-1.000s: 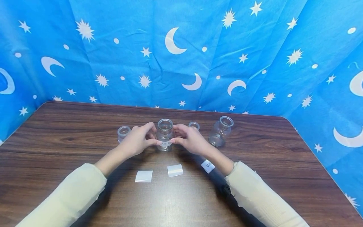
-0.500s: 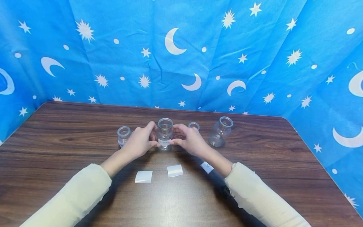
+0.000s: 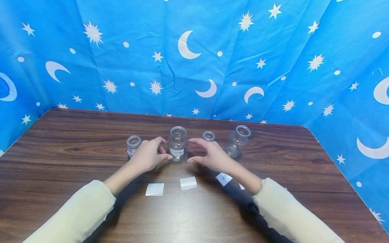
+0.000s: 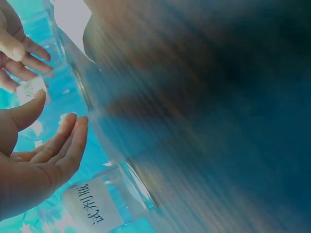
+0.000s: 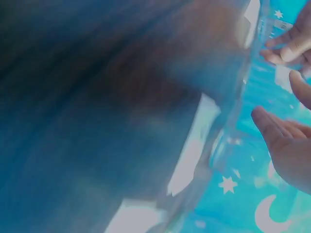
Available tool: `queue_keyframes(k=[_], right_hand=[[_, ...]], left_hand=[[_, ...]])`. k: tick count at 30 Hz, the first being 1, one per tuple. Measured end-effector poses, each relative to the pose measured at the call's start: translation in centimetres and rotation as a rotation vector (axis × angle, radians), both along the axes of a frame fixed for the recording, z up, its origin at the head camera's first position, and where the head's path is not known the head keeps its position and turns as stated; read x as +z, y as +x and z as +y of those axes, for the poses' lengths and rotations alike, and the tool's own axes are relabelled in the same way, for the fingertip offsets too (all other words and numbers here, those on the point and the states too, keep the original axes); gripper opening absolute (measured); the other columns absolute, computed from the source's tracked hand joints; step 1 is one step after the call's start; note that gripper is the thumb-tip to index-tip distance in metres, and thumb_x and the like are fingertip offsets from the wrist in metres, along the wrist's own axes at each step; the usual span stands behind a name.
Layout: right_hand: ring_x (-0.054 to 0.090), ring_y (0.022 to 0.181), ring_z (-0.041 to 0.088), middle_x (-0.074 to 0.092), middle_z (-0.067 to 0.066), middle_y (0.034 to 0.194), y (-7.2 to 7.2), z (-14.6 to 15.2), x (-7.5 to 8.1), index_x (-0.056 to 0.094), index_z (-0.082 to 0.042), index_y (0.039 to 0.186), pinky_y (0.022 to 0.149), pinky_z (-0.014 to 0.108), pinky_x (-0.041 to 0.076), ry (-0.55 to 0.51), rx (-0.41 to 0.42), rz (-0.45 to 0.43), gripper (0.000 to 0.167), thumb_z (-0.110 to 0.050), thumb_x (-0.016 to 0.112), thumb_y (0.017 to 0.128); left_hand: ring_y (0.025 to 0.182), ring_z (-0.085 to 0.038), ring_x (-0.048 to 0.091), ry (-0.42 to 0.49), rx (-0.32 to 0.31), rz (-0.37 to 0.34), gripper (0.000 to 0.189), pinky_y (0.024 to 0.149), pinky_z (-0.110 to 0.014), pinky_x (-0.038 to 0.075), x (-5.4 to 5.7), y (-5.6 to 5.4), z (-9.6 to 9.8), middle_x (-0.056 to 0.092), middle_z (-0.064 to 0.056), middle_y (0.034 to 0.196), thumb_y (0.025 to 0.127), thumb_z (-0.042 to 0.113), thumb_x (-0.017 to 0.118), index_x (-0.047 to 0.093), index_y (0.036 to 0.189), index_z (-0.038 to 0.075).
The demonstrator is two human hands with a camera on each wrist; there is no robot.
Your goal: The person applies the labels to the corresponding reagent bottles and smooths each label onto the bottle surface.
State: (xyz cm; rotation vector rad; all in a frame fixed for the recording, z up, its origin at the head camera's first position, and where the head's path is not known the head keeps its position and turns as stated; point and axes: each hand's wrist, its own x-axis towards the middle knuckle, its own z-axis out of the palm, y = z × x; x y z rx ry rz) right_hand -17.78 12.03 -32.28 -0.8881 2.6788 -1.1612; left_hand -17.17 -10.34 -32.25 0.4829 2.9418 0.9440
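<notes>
A clear glass jar (image 3: 178,141) stands upright mid-table, a white handwritten label (image 3: 177,152) across its front. My left hand (image 3: 149,155) is at its left side, thumb and fingers spread with a gap between them. My right hand (image 3: 214,156) is apart from the jar on the right, its fingers loosely extended. In the left wrist view, the left hand (image 4: 43,160) shows nothing between thumb and fingers. The right wrist view shows the right hand (image 5: 294,150) likewise holding nothing. Beside the left hand stands a smaller jar (image 3: 132,145), whose label (image 4: 93,206) shows in the left wrist view.
Behind the right hand is a small glass jar (image 3: 208,136), partly hidden. A larger glass jar (image 3: 237,143) stands farther right. Two white slips (image 3: 155,189) lie in front, and a written label (image 3: 224,179) lies by the right forearm. A blue curtain (image 3: 136,60) backs the table.
Both hands have come off the middle jar, the right one drawing back to the right. The label, earlier between the thumbs, now shows uncovered on the jar.
</notes>
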Motion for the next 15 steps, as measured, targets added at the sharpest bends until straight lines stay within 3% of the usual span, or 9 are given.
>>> queue_keyframes(k=[7,15], right_hand=[[0.06,0.098,0.022,0.064,0.011,0.106,1.5,5.3,1.3,0.058,0.0,0.114,0.083,0.035,0.047,0.104,0.084,-0.098,0.04,-0.018,0.069,0.081],[0.056,0.087,0.019,0.061,0.005,0.096,2.6,9.2,0.3,0.061,-0.001,0.111,0.071,0.028,0.047,0.195,0.089,-0.159,0.032,-0.011,0.069,0.081]], left_hand=[[0.072,-0.015,0.061,-0.008,-0.046,0.012,0.031,0.069,-0.033,0.05,0.5,1.7,-0.2,0.063,-0.002,0.078,0.078,0.022,0.072,0.063,0.096,-0.001],[0.079,-0.016,0.062,0.061,-0.193,0.03,0.032,0.074,-0.033,0.049,0.6,3.6,1.9,0.066,-0.005,0.086,0.079,0.024,0.07,0.063,0.102,0.002]])
